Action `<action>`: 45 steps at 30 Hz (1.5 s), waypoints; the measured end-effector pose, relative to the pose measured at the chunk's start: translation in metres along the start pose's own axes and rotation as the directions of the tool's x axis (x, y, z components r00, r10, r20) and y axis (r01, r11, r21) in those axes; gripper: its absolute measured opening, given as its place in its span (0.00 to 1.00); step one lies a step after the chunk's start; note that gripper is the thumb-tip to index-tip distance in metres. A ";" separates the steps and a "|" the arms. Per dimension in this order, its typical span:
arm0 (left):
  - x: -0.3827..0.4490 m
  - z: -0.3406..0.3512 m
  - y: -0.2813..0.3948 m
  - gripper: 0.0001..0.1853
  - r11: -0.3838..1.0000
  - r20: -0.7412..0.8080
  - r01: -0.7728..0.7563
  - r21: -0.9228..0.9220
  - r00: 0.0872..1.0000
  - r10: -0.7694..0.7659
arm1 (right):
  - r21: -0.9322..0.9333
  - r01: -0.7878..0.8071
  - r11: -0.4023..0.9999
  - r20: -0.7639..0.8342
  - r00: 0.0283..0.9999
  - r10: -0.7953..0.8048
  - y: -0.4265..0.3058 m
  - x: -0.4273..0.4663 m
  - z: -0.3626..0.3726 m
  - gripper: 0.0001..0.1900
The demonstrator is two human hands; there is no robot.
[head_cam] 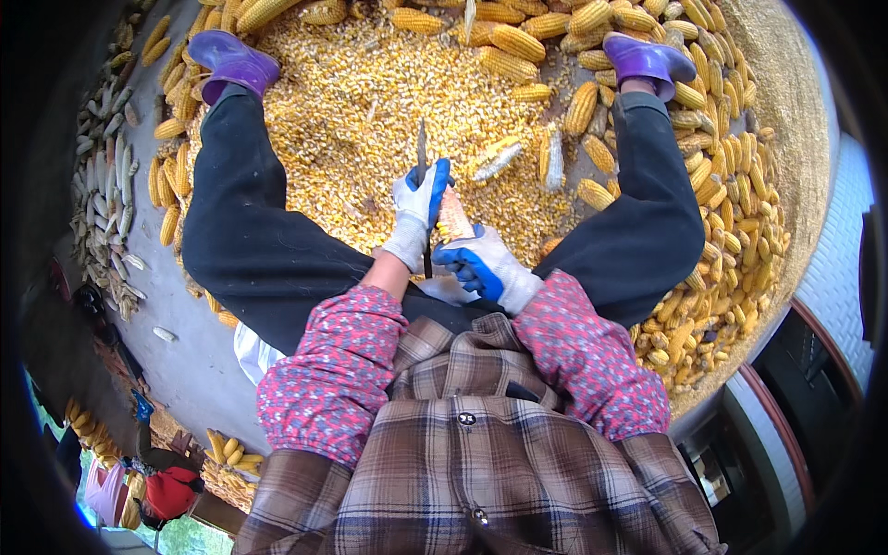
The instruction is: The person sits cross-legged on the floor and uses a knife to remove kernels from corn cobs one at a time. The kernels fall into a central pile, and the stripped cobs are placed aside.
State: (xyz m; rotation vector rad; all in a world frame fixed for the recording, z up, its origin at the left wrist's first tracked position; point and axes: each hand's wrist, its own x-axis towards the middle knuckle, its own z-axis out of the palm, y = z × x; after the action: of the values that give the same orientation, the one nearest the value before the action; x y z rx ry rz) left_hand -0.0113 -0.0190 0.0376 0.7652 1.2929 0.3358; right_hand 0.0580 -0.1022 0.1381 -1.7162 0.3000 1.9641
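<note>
My left hand (418,202), in a white work glove with blue coating, is closed around a long dark pointed bar (422,142). The bar's tip points away from me, over the loose kernels. My right hand (485,262), gloved the same way, grips the near end of a mostly stripped corn cob (454,211). A few yellow kernels cling near that end. The cob's far end lies against my left hand's fingers. Beyond my hands, a partly stripped cob (498,159) and another half-bare cob (553,159) rest on the loose corn kernels (361,118).
My legs spread around the kernels, ending in purple boots (236,62). Unshelled corn ears (735,229) are heaped along the right. Bare cobs (104,180) lie on the concrete floor (187,374) at left. A person in red (170,492) is at lower left.
</note>
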 end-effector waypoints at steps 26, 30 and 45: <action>-0.011 -0.003 0.012 0.24 0.964 -0.037 -0.107 0.244 0.992 0.119 | 0.066 0.384 0.921 0.081 0.918 -0.389 0.039 -0.019 -0.029 0.13; -0.008 -0.021 0.016 0.21 0.796 -0.183 -0.489 0.356 0.799 0.573 | -0.741 0.300 0.601 -0.219 0.738 -0.638 0.033 -0.024 -0.023 0.25; -0.034 -0.021 0.020 0.17 0.961 0.292 -0.132 0.244 0.955 0.057 | -0.772 0.534 0.345 0.067 0.608 -0.791 0.036 -0.058 -0.028 0.39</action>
State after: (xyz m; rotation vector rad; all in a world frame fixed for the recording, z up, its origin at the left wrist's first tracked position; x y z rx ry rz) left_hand -0.0362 -0.0191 0.0747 1.0627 1.0410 0.1254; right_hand 0.0675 -0.1593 0.1837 -2.1193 -1.1465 1.1473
